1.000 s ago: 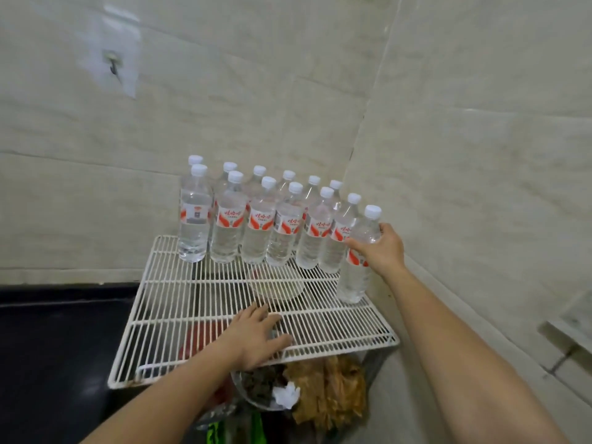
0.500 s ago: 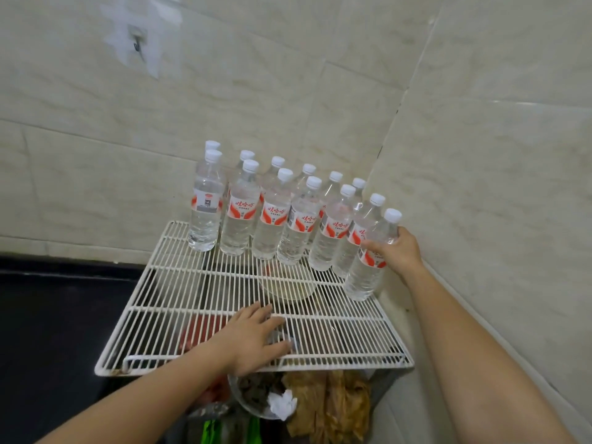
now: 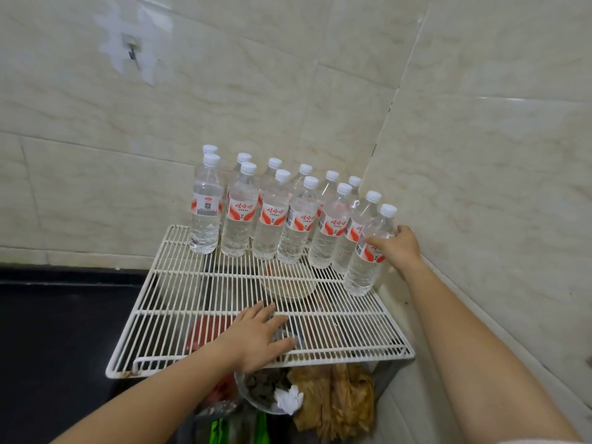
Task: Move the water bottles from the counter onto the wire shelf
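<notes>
A white wire shelf [image 3: 198, 302] sits in the tiled corner. Along its far edge stand several clear water bottles [image 3: 272, 216] with white caps and red-and-white labels, in two rows. At the right end of the front row stands one more bottle [image 3: 365, 267], slightly tilted, its base on the wires. My right hand [image 3: 398, 248] is wrapped around that bottle at the label. My left hand [image 3: 259, 338] lies flat, fingers spread, on the front part of the shelf and holds nothing.
A black counter [image 3: 54, 331] runs to the left of the shelf. Under the wires are a pale bowl [image 3: 288, 286] and something red [image 3: 205, 331]. Below the front edge lie a bowl of food scraps [image 3: 266, 389], brown dried pieces [image 3: 339, 398] and a green bag [image 3: 217, 431]. Tiled walls close in behind and right.
The view has shifted slightly. My right hand stays on the end bottle, which stands at the right end of the row. My left hand has stayed flat on the shelf.
</notes>
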A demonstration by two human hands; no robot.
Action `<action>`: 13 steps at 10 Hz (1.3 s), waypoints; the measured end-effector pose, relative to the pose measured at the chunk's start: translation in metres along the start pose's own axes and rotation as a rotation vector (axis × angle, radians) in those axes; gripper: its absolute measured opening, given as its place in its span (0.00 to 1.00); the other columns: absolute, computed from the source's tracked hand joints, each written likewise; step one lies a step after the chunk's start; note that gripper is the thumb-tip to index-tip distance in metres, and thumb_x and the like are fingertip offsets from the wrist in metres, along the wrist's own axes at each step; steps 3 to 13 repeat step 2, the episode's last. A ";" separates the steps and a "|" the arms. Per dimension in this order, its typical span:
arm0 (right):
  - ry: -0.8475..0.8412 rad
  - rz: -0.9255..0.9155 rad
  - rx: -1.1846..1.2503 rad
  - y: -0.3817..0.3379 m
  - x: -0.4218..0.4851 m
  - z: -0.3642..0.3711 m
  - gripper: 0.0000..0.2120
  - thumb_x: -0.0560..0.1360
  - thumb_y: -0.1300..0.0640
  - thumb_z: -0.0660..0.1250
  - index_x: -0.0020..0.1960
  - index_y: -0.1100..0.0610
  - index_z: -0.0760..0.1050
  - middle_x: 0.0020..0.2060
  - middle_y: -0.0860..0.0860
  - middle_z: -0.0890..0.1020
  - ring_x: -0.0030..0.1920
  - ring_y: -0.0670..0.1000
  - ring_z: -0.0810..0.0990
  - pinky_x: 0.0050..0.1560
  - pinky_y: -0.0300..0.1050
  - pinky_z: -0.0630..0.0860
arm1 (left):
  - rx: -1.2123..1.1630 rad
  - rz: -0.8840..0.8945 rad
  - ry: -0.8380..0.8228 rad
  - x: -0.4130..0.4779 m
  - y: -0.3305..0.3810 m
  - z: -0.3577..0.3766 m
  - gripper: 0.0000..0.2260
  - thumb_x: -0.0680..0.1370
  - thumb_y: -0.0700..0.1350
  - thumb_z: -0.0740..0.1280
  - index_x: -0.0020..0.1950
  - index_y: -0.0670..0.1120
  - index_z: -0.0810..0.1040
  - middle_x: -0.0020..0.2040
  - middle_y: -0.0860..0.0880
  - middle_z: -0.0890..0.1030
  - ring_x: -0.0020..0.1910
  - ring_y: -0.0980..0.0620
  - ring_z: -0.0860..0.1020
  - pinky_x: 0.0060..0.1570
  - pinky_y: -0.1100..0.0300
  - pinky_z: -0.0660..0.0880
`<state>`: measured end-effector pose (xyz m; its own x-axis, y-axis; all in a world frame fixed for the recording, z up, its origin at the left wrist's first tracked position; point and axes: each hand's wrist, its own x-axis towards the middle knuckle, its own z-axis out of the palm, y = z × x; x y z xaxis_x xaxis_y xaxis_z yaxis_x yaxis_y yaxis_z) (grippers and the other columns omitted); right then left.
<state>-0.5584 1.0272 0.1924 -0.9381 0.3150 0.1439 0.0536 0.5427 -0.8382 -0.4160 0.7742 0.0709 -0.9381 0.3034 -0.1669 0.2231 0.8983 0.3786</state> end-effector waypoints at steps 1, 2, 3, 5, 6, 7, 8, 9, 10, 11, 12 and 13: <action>0.210 -0.068 -0.068 -0.001 -0.012 -0.003 0.44 0.62 0.44 0.77 0.72 0.60 0.64 0.67 0.57 0.74 0.65 0.59 0.74 0.65 0.59 0.72 | -0.004 0.002 0.004 -0.001 0.000 0.001 0.32 0.77 0.68 0.47 0.78 0.55 0.51 0.80 0.49 0.46 0.78 0.48 0.41 0.74 0.48 0.40; 0.301 -0.117 0.120 -0.004 -0.036 -0.004 0.35 0.66 0.47 0.76 0.67 0.58 0.68 0.62 0.55 0.75 0.61 0.56 0.75 0.64 0.55 0.73 | -0.040 0.010 -0.009 -0.002 0.003 -0.001 0.32 0.77 0.67 0.47 0.79 0.54 0.51 0.80 0.49 0.46 0.78 0.47 0.41 0.74 0.48 0.40; 0.301 -0.117 0.120 -0.004 -0.036 -0.004 0.35 0.66 0.47 0.76 0.67 0.58 0.68 0.62 0.55 0.75 0.61 0.56 0.75 0.64 0.55 0.73 | -0.040 0.010 -0.009 -0.002 0.003 -0.001 0.32 0.77 0.67 0.47 0.79 0.54 0.51 0.80 0.49 0.46 0.78 0.47 0.41 0.74 0.48 0.40; 0.301 -0.117 0.120 -0.004 -0.036 -0.004 0.35 0.66 0.47 0.76 0.67 0.58 0.68 0.62 0.55 0.75 0.61 0.56 0.75 0.64 0.55 0.73 | -0.040 0.010 -0.009 -0.002 0.003 -0.001 0.32 0.77 0.67 0.47 0.79 0.54 0.51 0.80 0.49 0.46 0.78 0.47 0.41 0.74 0.48 0.40; 0.301 -0.117 0.120 -0.004 -0.036 -0.004 0.35 0.66 0.47 0.76 0.67 0.58 0.68 0.62 0.55 0.75 0.61 0.56 0.75 0.64 0.55 0.73 | -0.040 0.010 -0.009 -0.002 0.003 -0.001 0.32 0.77 0.67 0.47 0.79 0.54 0.51 0.80 0.49 0.46 0.78 0.47 0.41 0.74 0.48 0.40; 0.301 -0.117 0.120 -0.004 -0.036 -0.004 0.35 0.66 0.47 0.76 0.67 0.58 0.68 0.62 0.55 0.75 0.61 0.56 0.75 0.64 0.55 0.73 | -0.040 0.010 -0.009 -0.002 0.003 -0.001 0.32 0.77 0.67 0.47 0.79 0.54 0.51 0.80 0.49 0.46 0.78 0.47 0.41 0.74 0.48 0.40; 0.301 -0.117 0.120 -0.004 -0.036 -0.004 0.35 0.66 0.47 0.76 0.67 0.58 0.68 0.62 0.55 0.75 0.61 0.56 0.75 0.64 0.55 0.73 | -0.040 0.010 -0.009 -0.002 0.003 -0.001 0.32 0.77 0.67 0.47 0.79 0.54 0.51 0.80 0.49 0.46 0.78 0.47 0.41 0.74 0.48 0.40; 0.301 -0.117 0.120 -0.004 -0.036 -0.004 0.35 0.66 0.47 0.76 0.67 0.58 0.68 0.62 0.55 0.75 0.61 0.56 0.75 0.64 0.55 0.73 | -0.040 0.010 -0.009 -0.002 0.003 -0.001 0.32 0.77 0.67 0.47 0.79 0.54 0.51 0.80 0.49 0.46 0.78 0.47 0.41 0.74 0.48 0.40; 0.301 -0.117 0.120 -0.004 -0.036 -0.004 0.35 0.66 0.47 0.76 0.67 0.58 0.68 0.62 0.55 0.75 0.61 0.56 0.75 0.64 0.55 0.73 | -0.040 0.010 -0.009 -0.002 0.003 -0.001 0.32 0.77 0.67 0.47 0.79 0.54 0.51 0.80 0.49 0.46 0.78 0.47 0.41 0.74 0.48 0.40; 0.301 -0.117 0.120 -0.004 -0.036 -0.004 0.35 0.66 0.47 0.76 0.67 0.58 0.68 0.62 0.55 0.75 0.61 0.56 0.75 0.64 0.55 0.73 | -0.040 0.010 -0.009 -0.002 0.003 -0.001 0.32 0.77 0.67 0.47 0.79 0.54 0.51 0.80 0.49 0.46 0.78 0.47 0.41 0.74 0.48 0.40; 0.301 -0.117 0.120 -0.004 -0.036 -0.004 0.35 0.66 0.47 0.76 0.67 0.58 0.68 0.62 0.55 0.75 0.61 0.56 0.75 0.64 0.55 0.73 | -0.040 0.010 -0.009 -0.002 0.003 -0.001 0.32 0.77 0.67 0.47 0.79 0.54 0.51 0.80 0.49 0.46 0.78 0.47 0.41 0.74 0.48 0.40; 0.301 -0.117 0.120 -0.004 -0.036 -0.004 0.35 0.66 0.47 0.76 0.67 0.58 0.68 0.62 0.55 0.75 0.61 0.56 0.75 0.64 0.55 0.73 | -0.040 0.010 -0.009 -0.002 0.003 -0.001 0.32 0.77 0.67 0.47 0.79 0.54 0.51 0.80 0.49 0.46 0.78 0.47 0.41 0.74 0.48 0.40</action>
